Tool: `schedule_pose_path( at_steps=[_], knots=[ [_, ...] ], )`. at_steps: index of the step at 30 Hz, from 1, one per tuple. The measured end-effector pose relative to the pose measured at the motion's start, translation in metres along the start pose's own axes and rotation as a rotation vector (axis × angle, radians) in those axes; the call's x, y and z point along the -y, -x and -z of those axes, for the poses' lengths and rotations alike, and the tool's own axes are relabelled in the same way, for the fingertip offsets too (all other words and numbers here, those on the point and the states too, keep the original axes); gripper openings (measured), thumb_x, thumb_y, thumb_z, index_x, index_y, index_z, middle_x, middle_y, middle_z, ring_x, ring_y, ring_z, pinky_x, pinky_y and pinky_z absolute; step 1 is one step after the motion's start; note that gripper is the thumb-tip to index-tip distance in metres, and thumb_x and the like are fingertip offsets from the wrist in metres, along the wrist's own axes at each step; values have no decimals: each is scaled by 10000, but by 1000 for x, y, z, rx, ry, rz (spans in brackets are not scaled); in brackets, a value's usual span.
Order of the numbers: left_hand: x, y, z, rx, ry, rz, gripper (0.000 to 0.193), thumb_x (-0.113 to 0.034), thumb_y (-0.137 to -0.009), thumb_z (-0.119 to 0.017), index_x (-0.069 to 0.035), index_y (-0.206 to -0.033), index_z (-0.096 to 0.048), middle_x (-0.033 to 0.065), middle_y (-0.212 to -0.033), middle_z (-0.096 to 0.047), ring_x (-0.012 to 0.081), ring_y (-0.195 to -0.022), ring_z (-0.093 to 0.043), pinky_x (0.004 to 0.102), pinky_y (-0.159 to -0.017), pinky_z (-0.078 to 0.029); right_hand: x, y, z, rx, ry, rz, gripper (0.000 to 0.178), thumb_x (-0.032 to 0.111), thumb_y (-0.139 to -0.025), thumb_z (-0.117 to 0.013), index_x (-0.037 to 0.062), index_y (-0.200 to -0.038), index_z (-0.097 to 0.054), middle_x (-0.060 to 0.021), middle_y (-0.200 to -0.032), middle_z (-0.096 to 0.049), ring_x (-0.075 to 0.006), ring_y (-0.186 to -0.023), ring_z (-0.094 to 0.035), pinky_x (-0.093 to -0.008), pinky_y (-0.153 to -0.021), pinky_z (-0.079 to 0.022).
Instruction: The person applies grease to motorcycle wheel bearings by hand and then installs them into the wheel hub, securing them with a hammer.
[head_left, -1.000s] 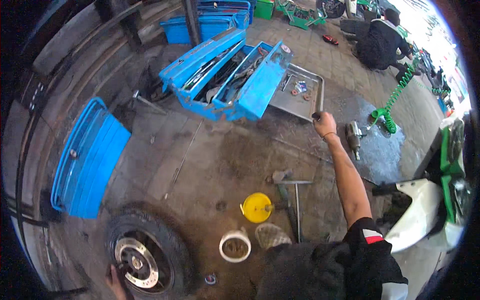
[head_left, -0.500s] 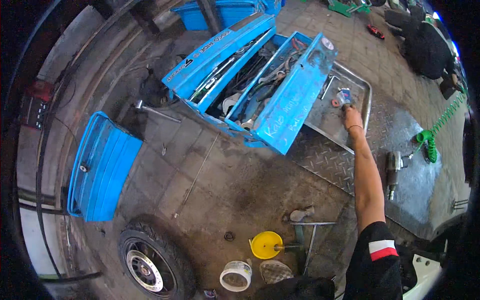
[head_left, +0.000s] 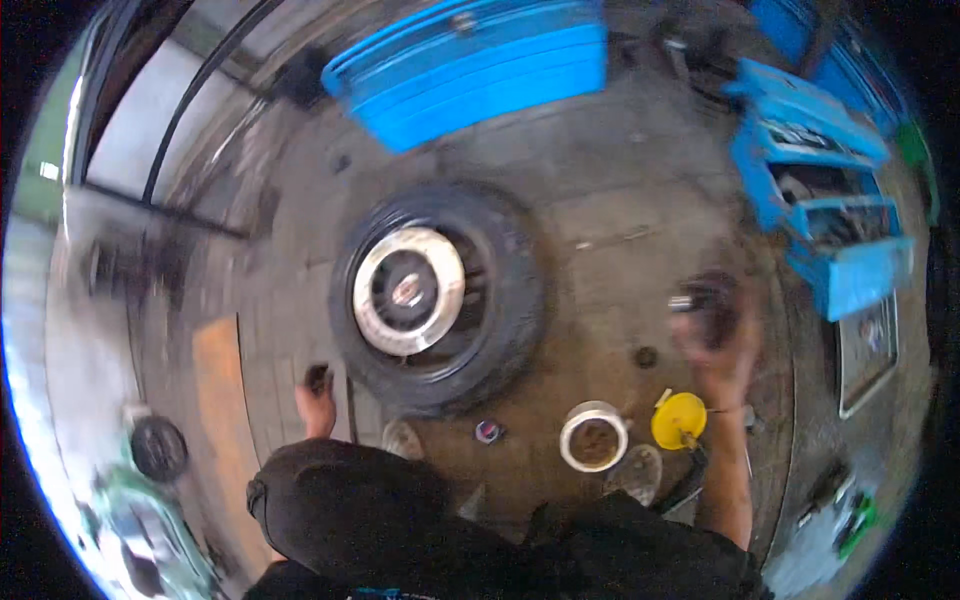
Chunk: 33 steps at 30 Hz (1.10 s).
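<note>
My right hand (head_left: 735,365) is raised over the floor, right of the wheel, its fingers closed around a dark rounded thing (head_left: 712,308) with a shiny end. Motion smears it, so its kind does not show. Low at the left, beside my knee, my left hand (head_left: 316,412) is closed on a small dark thing (head_left: 318,378) that I cannot make out. Between the hands a motorcycle wheel (head_left: 515,290) with a black tyre and a silver brake disc (head_left: 450,285) lies on the floor. A small dark ring (head_left: 645,357) is on the floor near my right hand.
A white tub (head_left: 593,437) with brown contents and a yellow funnel (head_left: 678,418) stand before my knees. Beyond the wheel lies a blue metal box (head_left: 490,85). An open blue toolbox (head_left: 850,270) and metal tray (head_left: 850,395) are at the right. An orange-brown board (head_left: 220,385) lies left.
The view has swung left, bringing the wheel to the middle. My right hand has left the tray and now holds a dark thing over the floor. My left hand has come into view.
</note>
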<state>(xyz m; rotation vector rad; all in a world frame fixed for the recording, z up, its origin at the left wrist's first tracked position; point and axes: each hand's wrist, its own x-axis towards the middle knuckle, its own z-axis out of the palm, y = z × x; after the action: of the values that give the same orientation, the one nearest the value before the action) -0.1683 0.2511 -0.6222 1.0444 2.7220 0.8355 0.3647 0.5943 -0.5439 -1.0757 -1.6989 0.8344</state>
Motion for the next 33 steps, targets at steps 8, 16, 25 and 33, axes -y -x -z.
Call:
schedule_pose_path(
  at_steps=[8, 16, 25, 33],
  knots=[
    [-11, 8, 36, -77, 226, -144, 186, 1, -871, -633, 34, -1052, -662, 184, -974, -678, 301, -912, -668, 373, -828, -510, 107, 25, -309, 756, 87, 508, 621, 80, -714, -760, 43, -1268, -481, -170, -1044, -627, -376, -1002, -595, -440, -889, -494],
    [-21, -33, 30, 41, 351, -334, 185, -53, -859, -667, 27, -1024, -649, 169, -956, -664, 329, -938, -633, 416, -914, -461, 94, 38, -340, 590, 247, 341, 751, 183, -743, -813, 13, -1367, -430, -233, -1169, -611, -407, -1126, -575, -461, -970, -478],
    [-116, -106, -51, 358, -31, -862, 346, -264, -851, -717, -104, -1158, -692, 211, -1322, -546, 404, -1246, -470, 522, -1041, -398, 23, 120, -25, -62, 760, -293, 536, 115, -762, -760, 54, -1260, -572, -165, -1031, -698, -331, -847, -674, -433, -773, -543],
    [-120, -105, -57, 371, -130, -778, 396, -294, -877, -702, -62, -1197, -680, 189, -1308, -561, 428, -1299, -417, 586, -1110, -277, -40, 345, 52, -328, 1145, -821, 570, 340, -732, -824, 26, -1146, -590, -218, -987, -672, -425, -930, -642, -493, -815, -509]
  ],
)
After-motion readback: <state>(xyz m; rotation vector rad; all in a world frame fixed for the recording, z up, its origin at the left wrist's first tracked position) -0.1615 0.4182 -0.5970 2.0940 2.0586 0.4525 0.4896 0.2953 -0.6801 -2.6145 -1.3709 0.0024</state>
